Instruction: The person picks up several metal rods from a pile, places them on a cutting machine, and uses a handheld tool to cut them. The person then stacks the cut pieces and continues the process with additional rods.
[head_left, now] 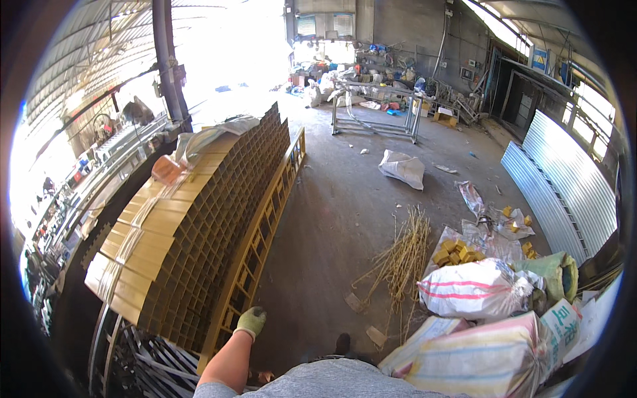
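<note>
Left hand (251, 323), gloved, at the right edge of the yellow ladder-shaped metal frame (243, 257), near its close end; fingers look partly curled, can't tell if gripping or only touching. Right hand out of view. Frame stands alongside a strapped stack of gold box-section profiles (212, 225). Risks, judged: frame tips or slides if poorly supported; fingers get pinched if it shifts against the stack; loose thin yellowish rods (403, 255) on the floor could trip feet.
</note>
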Motion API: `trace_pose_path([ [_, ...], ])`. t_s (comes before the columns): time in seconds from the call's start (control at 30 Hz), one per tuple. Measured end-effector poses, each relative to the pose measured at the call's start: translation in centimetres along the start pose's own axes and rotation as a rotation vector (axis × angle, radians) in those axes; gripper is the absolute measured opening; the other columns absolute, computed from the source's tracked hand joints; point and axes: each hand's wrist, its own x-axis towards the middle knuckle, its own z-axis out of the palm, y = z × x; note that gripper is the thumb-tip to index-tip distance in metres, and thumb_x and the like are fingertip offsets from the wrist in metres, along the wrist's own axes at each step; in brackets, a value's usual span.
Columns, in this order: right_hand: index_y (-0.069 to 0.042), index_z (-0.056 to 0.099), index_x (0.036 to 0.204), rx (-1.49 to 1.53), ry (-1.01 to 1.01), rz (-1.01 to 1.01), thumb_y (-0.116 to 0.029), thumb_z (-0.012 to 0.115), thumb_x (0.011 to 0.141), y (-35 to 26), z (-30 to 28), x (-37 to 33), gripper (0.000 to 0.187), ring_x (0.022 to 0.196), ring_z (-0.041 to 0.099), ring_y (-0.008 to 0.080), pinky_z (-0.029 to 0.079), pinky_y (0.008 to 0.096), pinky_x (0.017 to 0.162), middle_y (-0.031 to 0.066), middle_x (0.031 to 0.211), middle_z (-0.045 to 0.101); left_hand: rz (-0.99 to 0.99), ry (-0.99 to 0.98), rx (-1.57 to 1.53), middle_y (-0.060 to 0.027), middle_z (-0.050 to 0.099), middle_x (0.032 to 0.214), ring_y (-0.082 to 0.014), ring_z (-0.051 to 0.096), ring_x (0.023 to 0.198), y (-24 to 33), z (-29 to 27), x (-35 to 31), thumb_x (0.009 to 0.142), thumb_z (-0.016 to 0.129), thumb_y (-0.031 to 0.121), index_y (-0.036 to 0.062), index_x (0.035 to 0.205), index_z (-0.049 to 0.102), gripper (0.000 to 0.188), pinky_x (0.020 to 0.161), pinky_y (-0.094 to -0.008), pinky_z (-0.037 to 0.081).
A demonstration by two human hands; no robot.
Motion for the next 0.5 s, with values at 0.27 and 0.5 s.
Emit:
trace_pose_path([
  [0.27, -0.016, 0.085, 0.146, -0.554, -0.185, -0.276, -0.042, 0.056, 0.113, -18.9, -26.4, 28.2, 0.051, 0.146, 0.072, 0.0414, 0.056, 0.0523, 0.123, 0.0208, 0.157, 0.075, -0.629, -0.425, 0.317, -0.0238, 0.078, 0.154, -0.0447, 0.072, 0.145, 3.4, 3.8, 12.7, 0.114, 0.062, 0.058, 0.0072, 0.151, 0.079, 0.065, 0.121, -0.0543, 0.056],
  [0.5, -0.013, 0.084, 0.146, 0.013, 0.319, -0.536, -0.039, 0.063, 0.108, -51.5, -56.8, 49.1, 0.050, 0.142, 0.074, 0.0433, 0.057, 0.0497, 0.123, 0.0212, 0.151, 0.079, -0.750, -0.445, 0.190, -0.0284, 0.077, 0.153, -0.0469, 0.071, 0.145, 9.0, 5.3, 28.9, 0.110, 0.063, 0.057, 0.0036, 0.150, 0.079, 0.068, 0.121, -0.0548, 0.057],
])
